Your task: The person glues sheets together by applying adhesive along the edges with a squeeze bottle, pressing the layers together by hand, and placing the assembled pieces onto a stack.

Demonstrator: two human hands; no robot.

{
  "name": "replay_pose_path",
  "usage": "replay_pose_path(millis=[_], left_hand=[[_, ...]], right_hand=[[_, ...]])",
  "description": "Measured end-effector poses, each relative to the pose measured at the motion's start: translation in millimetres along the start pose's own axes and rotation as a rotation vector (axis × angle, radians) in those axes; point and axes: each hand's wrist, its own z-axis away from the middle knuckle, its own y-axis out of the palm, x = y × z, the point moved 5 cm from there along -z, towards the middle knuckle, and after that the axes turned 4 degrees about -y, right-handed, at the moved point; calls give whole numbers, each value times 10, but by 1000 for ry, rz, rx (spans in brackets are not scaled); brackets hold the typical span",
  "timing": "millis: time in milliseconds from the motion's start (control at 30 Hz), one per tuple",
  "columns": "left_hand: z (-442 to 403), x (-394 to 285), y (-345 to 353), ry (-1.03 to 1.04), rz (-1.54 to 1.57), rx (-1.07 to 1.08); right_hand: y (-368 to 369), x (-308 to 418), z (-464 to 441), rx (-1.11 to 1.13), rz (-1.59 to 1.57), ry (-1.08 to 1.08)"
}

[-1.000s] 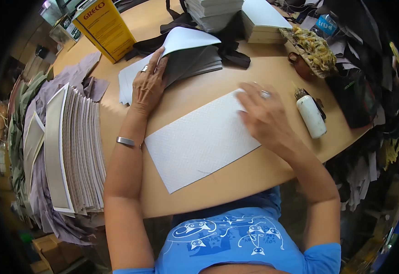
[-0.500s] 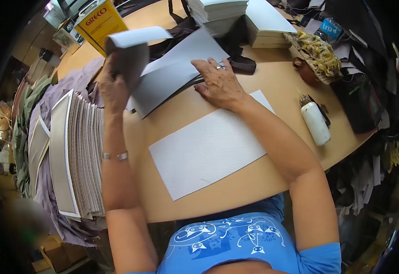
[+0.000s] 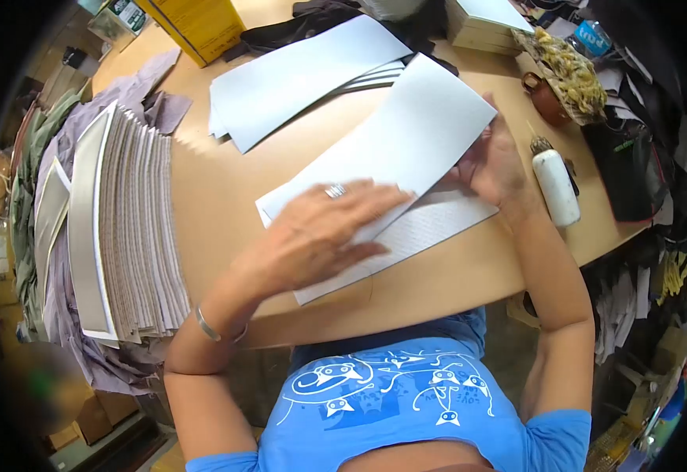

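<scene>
A smooth white sheet (image 3: 395,141) lies tilted across a second, textured white sheet (image 3: 438,228) on the table. My right hand (image 3: 497,161) grips its right end, thumb near the edge and the other fingers partly hidden beneath. Flat over the near left part of the smooth sheet, my left hand (image 3: 320,232) has its fingers stretched out and a little blurred. Beyond both hands, a small fanned pile of white sheets (image 3: 304,75) rests on the table.
To the left stands a long row of pale panels (image 3: 143,228) on mauve cloth (image 3: 111,102). A yellow can (image 3: 198,31) is at the back left. On the right are a white bottle (image 3: 556,189), a brown cup (image 3: 546,102) and a paper stack (image 3: 481,31).
My left hand has let go of a dark-sided piece at the back left and come down toward me. A smooth sheet now covers much of the textured one, and my right hand has moved right.
</scene>
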Motion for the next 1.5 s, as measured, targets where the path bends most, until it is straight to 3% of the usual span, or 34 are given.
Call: replay_pose_path(millis=[100,200,333,400,433,533,633,733,833,967,1033,1133,1367,1500], left_hand=[[1,338,-107,-246,-70,-241],[12,600,-13,-318,-124,-368],[-9,468,43,-209,22,-385],[-45,366,38,-187,82,-338],[-70,309,20,-97,94,-414],[-82,336,2,-77,218,-277],[-42,422,108,-175,209,-17],[-77,362,167,-66,76,-108],[-93,386,182,-15,-110,-184],[-151,422,43,-183,147,-157],[-165,464,12,-135,138,-127],[-177,498,-26,-123,18,-71],[-255,478,21,-73,-69,-193],[-289,473,48,-97,-93,-136]], right_hand=[[-50,159,80,37,130,-63],[-3,180,204,62,499,-178],[183,234,587,94,272,-255],[111,275,784,-14,499,-326],[85,296,838,-61,607,-357],[-118,570,1166,-297,1768,-980],[-424,717,1336,-622,2160,-831],[-680,676,1342,-603,1905,-611],[-733,642,1309,-630,1824,-649],[-917,650,1286,-593,1270,-699],[-1036,665,1287,-546,870,-661],[-972,793,1260,-373,591,-603],[-686,995,1008,-263,697,-559],[-609,1097,863,-171,819,-618]])
